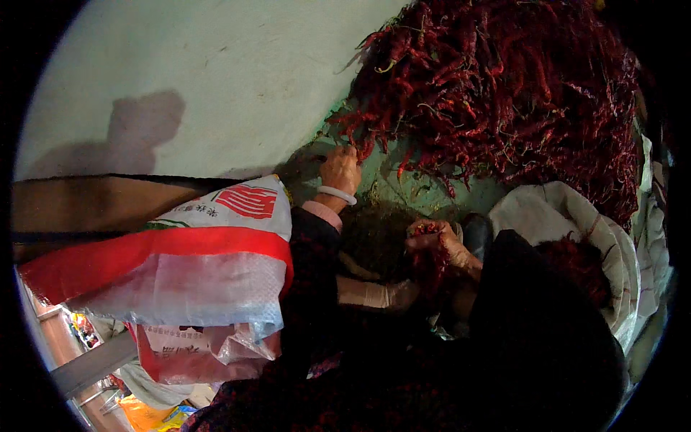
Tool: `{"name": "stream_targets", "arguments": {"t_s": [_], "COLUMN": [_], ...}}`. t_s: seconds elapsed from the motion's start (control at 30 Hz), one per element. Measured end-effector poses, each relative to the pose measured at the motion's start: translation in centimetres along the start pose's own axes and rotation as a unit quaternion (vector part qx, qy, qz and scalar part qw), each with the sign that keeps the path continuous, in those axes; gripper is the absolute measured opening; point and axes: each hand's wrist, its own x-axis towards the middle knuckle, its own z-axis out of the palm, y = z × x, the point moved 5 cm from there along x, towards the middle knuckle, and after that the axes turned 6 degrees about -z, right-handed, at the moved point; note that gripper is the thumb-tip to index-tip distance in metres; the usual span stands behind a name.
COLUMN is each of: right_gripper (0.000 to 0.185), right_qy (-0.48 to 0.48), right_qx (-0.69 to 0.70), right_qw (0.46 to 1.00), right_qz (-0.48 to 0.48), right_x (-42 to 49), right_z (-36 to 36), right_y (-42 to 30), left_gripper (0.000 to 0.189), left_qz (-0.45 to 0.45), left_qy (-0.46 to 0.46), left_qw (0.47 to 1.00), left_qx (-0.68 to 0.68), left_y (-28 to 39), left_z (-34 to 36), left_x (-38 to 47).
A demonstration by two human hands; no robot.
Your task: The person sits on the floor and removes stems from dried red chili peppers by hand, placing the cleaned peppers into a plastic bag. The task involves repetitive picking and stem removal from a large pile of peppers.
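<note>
A large heap of dried red chillies (486, 92) covers the floor in front of me. At its near left edge, my left hand (340, 168) reaches down beside a few chillies, back of the hand up. Its fingertips are hidden, so a grip does not show. A white bangle (337, 194) circles that wrist. Closer to my body, my right hand (444, 245) is closed around a bunch of red chillies (430, 264), some poking out above the fist and others hanging below it.
On the right stands an open pale woven sack (534, 208) with red chillies (580, 270) inside. Printed white-and-red woven sacks (183, 275) lie at left, near a brown board (97, 208). A pale wall (216, 70) rises behind. A dark shoe (477, 235) shows beside my right hand.
</note>
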Motion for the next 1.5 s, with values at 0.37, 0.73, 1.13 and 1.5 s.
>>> {"name": "stream_targets", "arguments": {"t_s": [0.37, 0.73, 1.13, 1.5], "right_gripper": [0.019, 0.019, 0.019, 0.016], "right_qy": [0.083, 0.066, 0.044, -0.039], "right_qx": [0.098, 0.024, 0.166, 0.084], "right_qw": [0.991, 0.985, 0.985, 0.996], "right_qz": [-0.045, -0.156, -0.024, -0.011], "right_x": [0.1, 4.1, 1.8, 0.6], "right_z": [1.4, 1.8, 1.6, 0.8], "right_y": [-1.9, -5.2, -3.4, -1.9], "left_gripper": [0.018, 0.019, 0.042, 0.026], "left_qz": [-0.147, 0.042, 0.043, -0.033], "left_qy": [-0.145, -0.107, -0.046, -0.051], "left_qw": [0.891, 0.945, 0.997, 0.996], "left_qx": [-0.404, -0.305, -0.050, -0.060], "left_y": [1.5, 6.3, 0.4, 3.0], "left_z": [-3.4, -5.5, 0.4, 1.2], "left_x": [-3.1, -5.3, -1.8, 0.9]}}
